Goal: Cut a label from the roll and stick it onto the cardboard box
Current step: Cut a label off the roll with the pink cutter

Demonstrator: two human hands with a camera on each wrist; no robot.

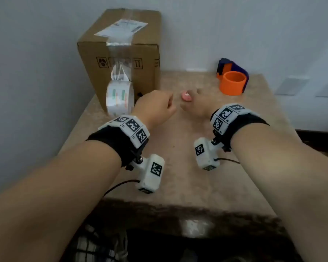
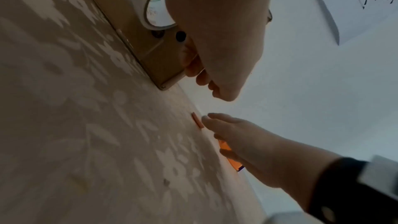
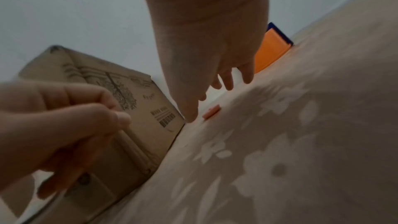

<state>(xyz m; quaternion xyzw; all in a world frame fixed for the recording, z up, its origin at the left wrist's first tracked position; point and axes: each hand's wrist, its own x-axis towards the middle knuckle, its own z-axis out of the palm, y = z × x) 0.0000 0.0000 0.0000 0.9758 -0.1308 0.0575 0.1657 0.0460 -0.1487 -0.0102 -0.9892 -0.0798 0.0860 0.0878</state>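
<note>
The cardboard box (image 1: 121, 53) stands at the table's back left, with a white label (image 1: 121, 28) on its taped top. The label roll (image 1: 119, 97) stands on edge against the box front, a loose tail curling up from it. My left hand (image 1: 159, 106) hovers just right of the roll, fingers curled into a fist, with nothing seen in it. A small pink object (image 1: 186, 96), perhaps a cutter, lies on the table. My right hand (image 1: 192, 103) reaches over it with straight fingers, and its fingertips (image 3: 189, 118) are right beside the pink object (image 3: 212, 111), not gripping it.
An orange and blue tape dispenser (image 1: 233, 80) sits at the back right of the floral-patterned table (image 1: 178, 186). A white wall runs behind the table. The table's front edge is close to my forearms, with dark clutter below it.
</note>
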